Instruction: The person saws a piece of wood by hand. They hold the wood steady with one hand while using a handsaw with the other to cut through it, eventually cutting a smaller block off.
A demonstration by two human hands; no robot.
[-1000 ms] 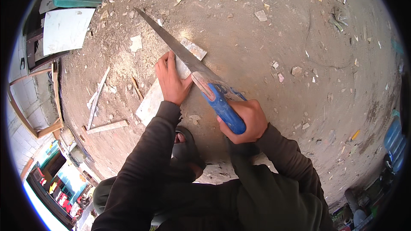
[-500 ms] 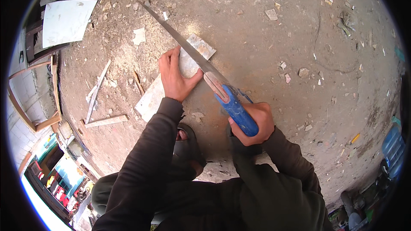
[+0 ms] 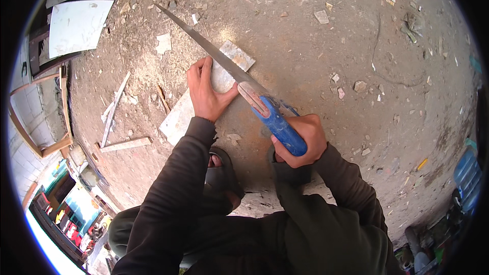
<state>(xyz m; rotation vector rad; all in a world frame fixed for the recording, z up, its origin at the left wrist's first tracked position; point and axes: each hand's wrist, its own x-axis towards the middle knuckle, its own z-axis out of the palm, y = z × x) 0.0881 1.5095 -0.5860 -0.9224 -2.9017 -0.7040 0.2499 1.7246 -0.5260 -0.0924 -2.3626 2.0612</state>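
A hand saw (image 3: 224, 60) with a blue handle lies slantwise across a pale, stained board (image 3: 178, 117), its tip pointing far left. My right hand (image 3: 307, 140) is closed around the handle. Fingers spread along the board's edges, my left hand (image 3: 205, 90) grips the board just left of the blade. The board's far end shows beyond the blade, and its near end slopes toward my left foot. My left palm hides part of the board's middle.
Sawdust (image 3: 147, 66) covers the dirt left of the board. Thin wood strips (image 3: 127, 144) lie nearer the left side, by a wooden frame (image 3: 66, 104). A white panel (image 3: 81, 28) stands far left. My sandalled feet (image 3: 224, 170) flank the spot below the saw. Small stones and scraps dot the ground.
The saw has shifted slightly toward the far left along its length, and my right hand has tilted a little with it. My left hand and the board keep nearly the same place.
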